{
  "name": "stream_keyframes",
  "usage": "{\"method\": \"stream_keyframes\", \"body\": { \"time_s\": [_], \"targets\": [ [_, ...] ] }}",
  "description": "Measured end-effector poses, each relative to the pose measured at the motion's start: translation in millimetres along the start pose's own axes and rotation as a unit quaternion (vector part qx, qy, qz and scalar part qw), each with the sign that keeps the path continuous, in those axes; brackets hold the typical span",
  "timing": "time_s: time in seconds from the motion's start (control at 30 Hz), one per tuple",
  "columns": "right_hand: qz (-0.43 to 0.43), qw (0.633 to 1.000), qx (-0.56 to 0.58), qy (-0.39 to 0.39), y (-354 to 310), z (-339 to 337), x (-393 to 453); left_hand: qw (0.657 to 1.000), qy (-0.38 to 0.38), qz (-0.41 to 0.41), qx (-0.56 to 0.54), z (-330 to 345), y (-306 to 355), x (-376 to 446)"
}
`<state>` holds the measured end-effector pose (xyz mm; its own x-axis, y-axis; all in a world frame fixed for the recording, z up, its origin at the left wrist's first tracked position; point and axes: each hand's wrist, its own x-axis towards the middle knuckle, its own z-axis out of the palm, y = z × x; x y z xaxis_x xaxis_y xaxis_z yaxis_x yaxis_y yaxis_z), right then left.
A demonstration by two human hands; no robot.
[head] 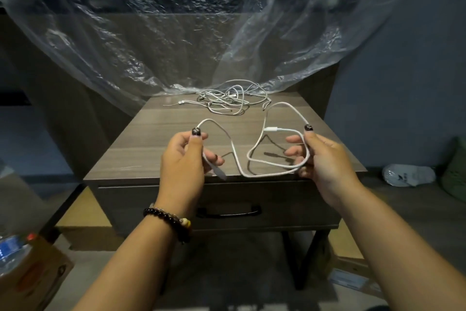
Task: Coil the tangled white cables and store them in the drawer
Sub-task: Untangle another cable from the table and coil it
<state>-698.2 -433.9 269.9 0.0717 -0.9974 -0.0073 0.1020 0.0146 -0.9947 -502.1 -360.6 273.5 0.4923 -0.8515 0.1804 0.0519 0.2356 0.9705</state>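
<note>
White cable (254,149) is strung between both hands, just above the front half of the nightstand top (156,134), running roughly left to right across the view. Left hand (184,159) has it pinched between thumb and curled fingers, with a short tail hanging down past the fingers and the plug end (222,174) pointing down toward the front edge. From there it arcs up over the thumb, dips low in the middle, then goes over to the right hand (325,159), which grips a loose loop of it, thumb on top, fingers curled around. A second connector (271,129) sits near the right thumb, pointing left.

Rest of the tangled cables (232,98) are in a messy pile at the back of the top, right beside the edge of a clear plastic sheet (176,45) draped behind. Drawer (151,207) below is closed, black handle (228,212) facing me. Beaded bracelet (171,220) is on the left wrist.
</note>
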Motion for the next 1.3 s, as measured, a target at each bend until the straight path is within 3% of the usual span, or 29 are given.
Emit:
{"method": "stream_keyframes", "body": {
  "time_s": [0.23, 0.43, 0.53, 0.67, 0.73, 0.8, 0.87, 0.93, 1.0, 1.03, 1.13, 1.2, 1.3],
  "targets": [
    [0.037, 0.987, 0.082, 0.131, 6, -3, 18, 0.996, -0.008, -0.073, -0.048, -32, 10, -3],
    [0.065, 0.960, 0.185, 0.197, 2, 1, 26, 0.989, -0.046, -0.071, -0.121, -54, 23, -13],
    [0.035, 0.979, 0.095, 0.179, 5, 11, 26, 0.988, -0.066, -0.060, -0.123, -65, 27, -17],
    [-0.023, 0.988, -0.108, 0.113, 12, 33, 16, 0.987, -0.109, -0.071, -0.092, -67, 26, -20],
    [-0.084, 0.942, -0.307, 0.109, 14, 41, 9, 0.987, -0.129, -0.065, -0.065, -64, 26, -21],
    [-0.219, 0.870, -0.426, 0.116, 15, 50, -3, 0.987, -0.147, -0.047, -0.042, -60, 28, -24],
    [-0.363, 0.818, -0.437, 0.090, 12, 61, -16, 0.984, -0.174, -0.035, -0.028, -56, 30, -27],
    [-0.439, 0.796, -0.416, 0.015, 11, 72, -29, 0.978, -0.203, -0.032, -0.039, -53, 32, -29],
    [-0.454, 0.817, -0.347, -0.083, 11, 79, -37, 0.970, -0.220, -0.025, -0.095, -52, 34, -29],
    [-0.426, 0.848, -0.286, -0.132, 11, 80, -40, 0.966, -0.221, -0.024, -0.132, -52, 36, -28],
    [-0.255, 0.933, -0.077, -0.242, 6, 82, -48, 0.959, -0.184, -0.044, -0.212, -56, 38, -24],
    [-0.195, 0.943, -0.026, -0.269, 4, 82, -52, 0.949, -0.153, -0.065, -0.268, -59, 38, -22],
    [-0.215, 0.934, -0.085, -0.273, 1, 79, -55, 0.931, -0.113, -0.090, -0.336, -61, 39, -21]
  ]
}}
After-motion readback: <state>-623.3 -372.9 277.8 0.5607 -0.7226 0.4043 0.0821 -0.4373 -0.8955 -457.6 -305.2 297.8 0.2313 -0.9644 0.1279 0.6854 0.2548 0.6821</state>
